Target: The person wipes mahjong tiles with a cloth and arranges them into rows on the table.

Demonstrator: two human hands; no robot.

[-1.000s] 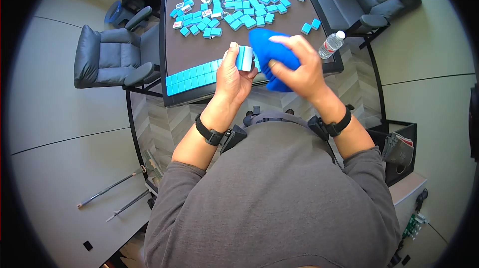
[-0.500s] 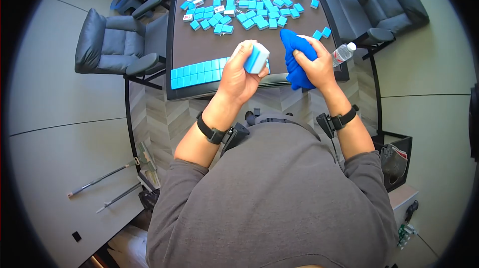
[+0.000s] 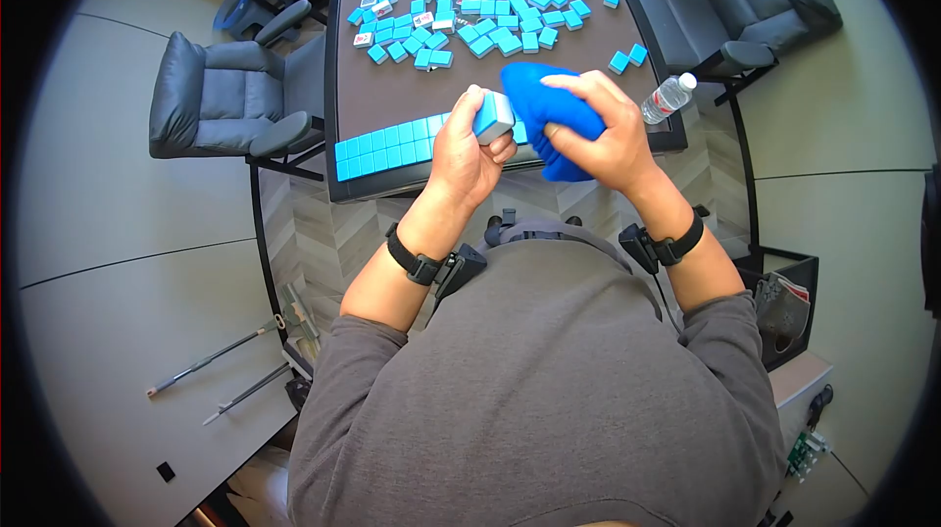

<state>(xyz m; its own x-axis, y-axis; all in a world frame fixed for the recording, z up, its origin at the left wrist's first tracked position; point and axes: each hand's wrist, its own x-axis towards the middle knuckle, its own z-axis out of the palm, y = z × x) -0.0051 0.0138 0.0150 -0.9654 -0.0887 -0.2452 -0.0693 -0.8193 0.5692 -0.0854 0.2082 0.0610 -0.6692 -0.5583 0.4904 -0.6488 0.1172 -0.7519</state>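
My left hand [image 3: 466,150] is closed around a blue-and-white mahjong tile [image 3: 493,117], held up above the near edge of the table. How many tiles are in that grip I cannot tell. Bunched in my right hand [image 3: 608,130] is a blue cloth [image 3: 549,110], close beside the tile on its right. Below and to the left, a double row of mahjong tiles [image 3: 387,148] lies blue side up along the near table edge, its right part partly hidden by my hands. Many loose mahjong tiles [image 3: 480,22] are scattered over the far half, a few with white faces up.
The dark-topped table [image 3: 392,91] has a raised black rim. A clear water bottle [image 3: 668,99] lies at its right edge. Dark armchairs stand left [image 3: 230,96] and right [image 3: 740,17]. An open dark box [image 3: 789,306] is at the right.
My right hand has brought the blue cloth left, up against the tile in my left hand. The left hand has lowered slightly and turned the tile a little.
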